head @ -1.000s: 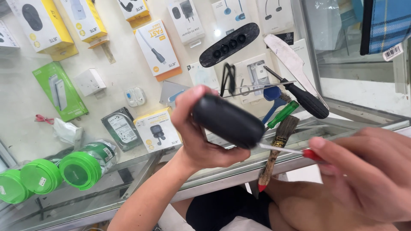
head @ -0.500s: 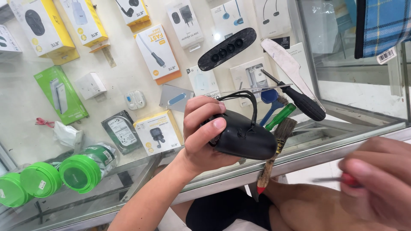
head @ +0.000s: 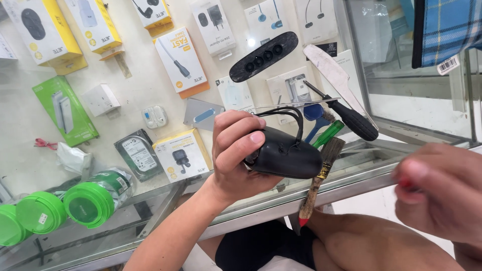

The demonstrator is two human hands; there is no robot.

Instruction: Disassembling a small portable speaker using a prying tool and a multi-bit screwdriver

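- Black oval device shell (head: pixel 286 155) with looped wires sits clamped in the left hand (head: pixel 236 150) over the glass desk (head: pixel 150 221).
- Right hand (head: pixel 442 190), blurred, pinches something red and small.
- Paintbrush (head: pixel 321 175) lies just beside.

Left hand (head: pixel 236 150) curled closed; right hand (head: pixel 442 193) pinched, raised close.

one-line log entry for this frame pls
left hand: grips black oval casing, wires on top | right hand: pinches small red-tipped item, blurred | paintbrush on glass counter
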